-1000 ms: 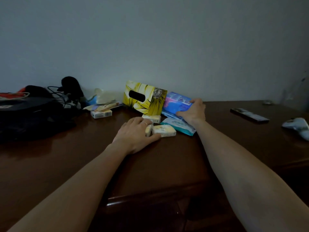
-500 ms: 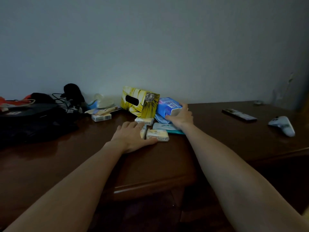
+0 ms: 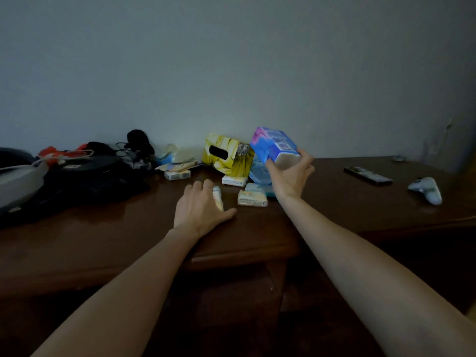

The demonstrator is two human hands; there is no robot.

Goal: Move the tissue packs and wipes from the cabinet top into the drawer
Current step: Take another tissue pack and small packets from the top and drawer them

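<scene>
blue tissue pack (image 3: 274, 146) | tilted, lifted | small packs (image 3: 252, 197) | on cabinet top (image 3: 128, 228)

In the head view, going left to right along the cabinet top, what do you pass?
Black bag → small white pack → left hand, holding a small pack → yellow tissue box → blue tissue pack, lifted in the right hand → dark remote → pale controller.
</scene>
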